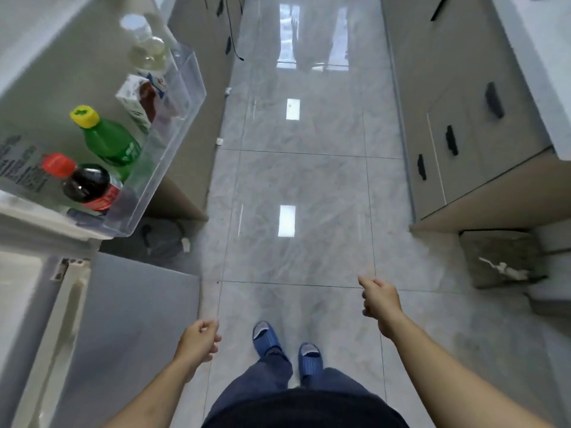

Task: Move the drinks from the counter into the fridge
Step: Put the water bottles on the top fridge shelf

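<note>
The view is directed down at a glossy grey tiled floor [296, 186] between two runs of cabinets. At the upper left, a clear door shelf [173, 143] of the open fridge door [46, 72] is seen from above, and the drinks are held in it in a row. Nearest the camera, a dark cola bottle [88, 186] with a red cap is stood upright. Just beside it, a green bottle [111, 143] with a yellow cap is placed. Next along, a white and brown carton [137, 100] is seated, and at the far end a clear bottle [145, 47] with a pale cap is found, blurred. The four drinks are kept close together inside the shelf wall; whether they touch cannot be told. The left hand [199, 339] is held low over the floor, near the edge of a grey lower fridge door [129, 335], with its fingers loosely curled and nothing in its grip. The right hand [381, 299] is held out to the right, well apart from the left, with fingers loosely curled, one finger extended forward, and nothing gripped. Two blue slippers [287, 347] and dark trouser legs are seen between the forearms. At the right, grey cabinets [463, 118] with black handles are set below a pale bench [543, 72]. A dark bin [500, 257] is stood on the floor at the end of those cabinets.
</note>
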Available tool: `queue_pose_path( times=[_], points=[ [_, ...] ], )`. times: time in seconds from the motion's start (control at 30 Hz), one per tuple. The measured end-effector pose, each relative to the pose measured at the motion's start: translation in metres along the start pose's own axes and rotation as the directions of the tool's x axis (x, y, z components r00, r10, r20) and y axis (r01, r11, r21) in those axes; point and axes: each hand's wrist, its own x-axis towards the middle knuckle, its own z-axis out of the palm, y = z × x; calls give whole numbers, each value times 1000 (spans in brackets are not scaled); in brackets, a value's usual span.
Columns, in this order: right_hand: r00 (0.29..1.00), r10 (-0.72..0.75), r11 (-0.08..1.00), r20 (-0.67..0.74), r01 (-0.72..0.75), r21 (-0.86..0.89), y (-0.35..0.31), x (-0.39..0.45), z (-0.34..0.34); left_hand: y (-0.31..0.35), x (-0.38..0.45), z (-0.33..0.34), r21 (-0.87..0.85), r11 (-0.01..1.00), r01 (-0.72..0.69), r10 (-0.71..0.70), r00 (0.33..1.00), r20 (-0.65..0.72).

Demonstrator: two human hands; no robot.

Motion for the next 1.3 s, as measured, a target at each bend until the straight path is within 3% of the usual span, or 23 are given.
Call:
queue_pose_path(
  times=[0.27,0.57,0.73,0.97,1.3],
  points=[
    [979,179,984,-92,-180,-2,48,-6,-33,40,37,-1,172,983,61,-80,991,109],
    [948,304,950,-96,-309,-48,40,57,-68,187,104,52,81,996,-41,30,989,142],
    [956,286,951,-66,-292,-102,-35,129,-88,258,123,71,88,996,-10,2,996,88],
    [995,100,978,15,-96,-184,-199,236,-91,337,142,90,86,996,10,-12,1000,24],
    [991,-10,962,135,46,-268,-376,333,-27,391,212,82,-2,986,166,-166,984,-56]
  ],
)
